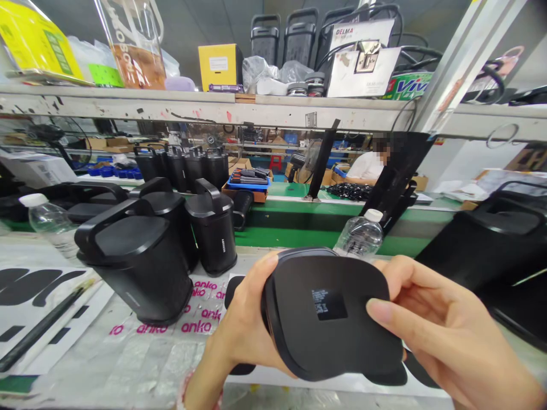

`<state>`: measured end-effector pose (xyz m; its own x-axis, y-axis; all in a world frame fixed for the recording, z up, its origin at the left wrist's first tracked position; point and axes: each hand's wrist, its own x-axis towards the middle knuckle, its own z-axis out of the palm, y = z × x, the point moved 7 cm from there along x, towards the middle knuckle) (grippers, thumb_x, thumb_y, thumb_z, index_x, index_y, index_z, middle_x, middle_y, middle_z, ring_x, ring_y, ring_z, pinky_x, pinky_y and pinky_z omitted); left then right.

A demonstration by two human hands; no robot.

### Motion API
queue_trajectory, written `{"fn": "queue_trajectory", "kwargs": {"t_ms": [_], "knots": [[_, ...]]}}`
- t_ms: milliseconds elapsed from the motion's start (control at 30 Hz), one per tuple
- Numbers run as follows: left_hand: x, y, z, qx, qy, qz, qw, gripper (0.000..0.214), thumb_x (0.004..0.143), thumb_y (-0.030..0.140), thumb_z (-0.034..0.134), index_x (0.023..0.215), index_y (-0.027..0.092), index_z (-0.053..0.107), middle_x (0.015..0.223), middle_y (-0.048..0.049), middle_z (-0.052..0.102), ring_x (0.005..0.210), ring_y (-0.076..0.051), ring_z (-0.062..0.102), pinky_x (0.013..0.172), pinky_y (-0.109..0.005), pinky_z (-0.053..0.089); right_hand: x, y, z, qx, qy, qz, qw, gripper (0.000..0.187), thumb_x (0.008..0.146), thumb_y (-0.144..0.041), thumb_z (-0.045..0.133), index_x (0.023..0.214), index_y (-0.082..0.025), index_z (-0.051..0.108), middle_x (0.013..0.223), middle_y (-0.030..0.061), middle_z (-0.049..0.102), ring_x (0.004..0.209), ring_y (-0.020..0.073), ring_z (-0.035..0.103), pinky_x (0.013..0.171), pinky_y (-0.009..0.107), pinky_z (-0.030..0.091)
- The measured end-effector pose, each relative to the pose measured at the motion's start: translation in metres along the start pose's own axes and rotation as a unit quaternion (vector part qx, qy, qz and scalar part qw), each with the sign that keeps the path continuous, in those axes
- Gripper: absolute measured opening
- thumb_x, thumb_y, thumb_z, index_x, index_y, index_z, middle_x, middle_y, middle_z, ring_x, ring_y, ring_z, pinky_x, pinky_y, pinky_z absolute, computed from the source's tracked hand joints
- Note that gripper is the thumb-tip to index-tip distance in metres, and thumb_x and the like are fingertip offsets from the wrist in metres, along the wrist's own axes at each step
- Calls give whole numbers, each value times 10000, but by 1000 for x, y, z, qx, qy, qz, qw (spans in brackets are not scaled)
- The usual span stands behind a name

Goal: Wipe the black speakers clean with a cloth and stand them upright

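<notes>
My left hand [245,319] is wrapped round a black portable speaker [270,310], tilted so its base faces me. Over that base lies a thin black rounded pad [342,347] with a small printed label [328,304] in its middle. My right hand [440,324] pinches the pad's right edge, thumb on the face and fingers behind. How much of the pad touches the base cannot be made out. Below, partly hidden by the speaker, a white sheet [421,392] carries black rounded pads [387,377].
Black speakers with handles [141,256] stand to the left, and another dark one [491,233] at right. Clear plastic bottles [361,234] stand on both sides. A brush [47,324] lies on a sheet at left. A loaded shelf [179,105] crosses above; a person [367,165] sits beyond.
</notes>
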<state>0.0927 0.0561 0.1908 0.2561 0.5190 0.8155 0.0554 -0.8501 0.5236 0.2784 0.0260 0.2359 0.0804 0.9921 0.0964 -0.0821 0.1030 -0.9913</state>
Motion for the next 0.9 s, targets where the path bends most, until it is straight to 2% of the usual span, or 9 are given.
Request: {"fn": "queue_trajectory", "kwargs": {"t_ms": [133,300,467,633,767,900], "knots": [[1,0,-1,-5,1,0,1000,1256,445,509,904,1475,350,202,1422,-144,472,1208,-376,568,1019,-554,461,1,0,1,1,-7,7,1000,408,579,-371,878,630,-199,512,699,-20,565,478,80,502,366,169,416],[2,0,-1,2,1,1,1000,1301,408,479,921,1476,370,187,1431,-137,467,1219,-385,558,1031,-575,444,2,0,1,1,-7,-2,1000,361,626,-354,850,634,-205,522,701,-17,570,481,84,505,366,170,419],[-1,-3,0,11,1,-7,1000,1327,379,370,942,1473,340,191,1419,-152,477,1182,-381,587,1027,-567,448,1,-1,1,4,7,0,1000,389,592,-358,874,627,-203,519,682,-18,562,473,82,504,356,167,411],[-1,-3,-1,0,0,-14,1000,1253,429,488,912,1462,355,217,1412,-132,487,1188,-373,583,1020,-557,463,2,0,1,12,2,12,1000,428,495,-334,926,613,-204,536,699,-14,586,506,96,535,376,172,434],[0,-4,0,-17,1,-14,1000,1146,522,530,861,1463,383,223,1425,-106,483,1190,-382,581,1017,-588,460,2,1,1,-2,-8,5,1000,382,582,-363,883,634,-201,541,716,-7,593,507,93,526,378,173,431],[-2,-4,0,-11,3,-7,1000,1190,514,484,873,1481,399,185,1452,-105,459,1199,-397,572,1013,-609,458,2,0,0,-9,-4,-7,1000,346,646,-366,841,645,-205,535,702,-12,572,512,95,518,378,174,427]]}}
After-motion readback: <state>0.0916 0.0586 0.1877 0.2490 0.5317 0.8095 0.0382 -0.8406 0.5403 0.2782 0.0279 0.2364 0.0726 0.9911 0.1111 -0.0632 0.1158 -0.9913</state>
